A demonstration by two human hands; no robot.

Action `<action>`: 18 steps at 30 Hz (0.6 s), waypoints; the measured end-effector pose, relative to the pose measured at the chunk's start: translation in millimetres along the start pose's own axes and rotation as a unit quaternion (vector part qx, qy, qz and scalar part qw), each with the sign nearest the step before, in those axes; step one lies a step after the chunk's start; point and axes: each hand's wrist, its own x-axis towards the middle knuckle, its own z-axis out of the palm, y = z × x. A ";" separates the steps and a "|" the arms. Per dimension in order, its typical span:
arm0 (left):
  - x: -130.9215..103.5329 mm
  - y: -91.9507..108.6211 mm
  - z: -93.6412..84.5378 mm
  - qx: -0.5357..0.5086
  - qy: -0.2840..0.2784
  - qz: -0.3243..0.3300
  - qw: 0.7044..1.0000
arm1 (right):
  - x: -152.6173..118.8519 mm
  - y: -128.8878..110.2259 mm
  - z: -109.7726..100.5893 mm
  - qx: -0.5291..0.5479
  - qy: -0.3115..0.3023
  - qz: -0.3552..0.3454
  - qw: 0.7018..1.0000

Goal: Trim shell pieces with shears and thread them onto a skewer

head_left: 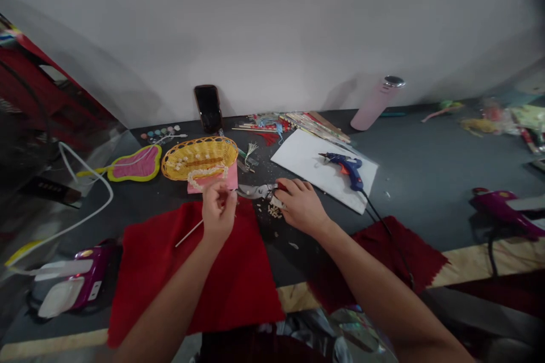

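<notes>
My left hand is closed, its thumb and fingers pinched together. A thin pale stick runs out from beneath it toward the lower left, over the red cloth. Its other end is hidden by the fingers. My right hand is wrapped round the red handles of pruning shears, whose metal blades point left to the fingertips of my left hand. Small pale cut pieces lie in a pile beside my right hand. Behind my left hand, a string of pale beads rests over the yellow wicker basket and a pink pad.
A blue glue gun lies on a white board, its cord trailing right. Behind are a leaning phone, sticks and tassels, and a pink bottle. The yellow basket stands left; purple devices flank both sides.
</notes>
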 end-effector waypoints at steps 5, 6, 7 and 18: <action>-0.9 -6.3 -3.3 0.195 -0.067 0.139 0.969 | 0.4 -7.1 -8.0 -0.026 -0.013 -0.009 1.000; -1.1 -7.6 -2.4 0.210 -0.074 0.145 0.964 | 0.5 -7.8 -8.8 -0.030 -0.016 -0.009 0.999; -1.0 -8.7 -1.5 0.218 -0.080 0.146 0.962 | 0.7 -8.4 -9.3 -0.033 -0.018 -0.008 0.999; 0.1 -7.9 0.8 0.176 -0.086 0.109 0.975 | 0.9 -15.2 -8.9 -0.042 -0.018 -0.013 0.999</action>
